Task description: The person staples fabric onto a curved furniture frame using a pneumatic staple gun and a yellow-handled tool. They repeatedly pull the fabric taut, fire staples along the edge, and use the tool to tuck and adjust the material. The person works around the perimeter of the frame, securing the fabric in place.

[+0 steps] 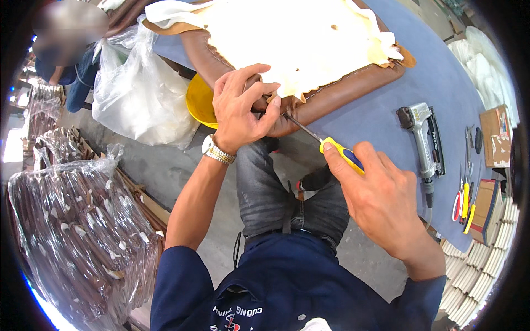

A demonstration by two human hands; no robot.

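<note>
A brown leather cushion point(353, 91) lies underside up, its pale backing point(276, 38) sewn along a puckered seam. At its near corner, my left hand point(240, 107) grips the leather, with thumb and fingers curled about the folded edge. A metal watch circles that wrist. My right hand point(381, 193) is wrapped round the yellow and blue handle of a screwdriver point(343, 155). Its thin metal shaft points up and left, and the tip meets the leather fold beside my left thumb. Whether the tip goes under the leather, I cannot tell.
On the blue-grey table point(381, 132) to the right lie a pneumatic staple gun point(422, 138) with its hose and several hand tools point(466, 201). Left are a yellow bucket point(200, 102), a white plastic bag point(141, 94), plastic-wrapped brown pieces point(83, 226) and another person point(80, 77).
</note>
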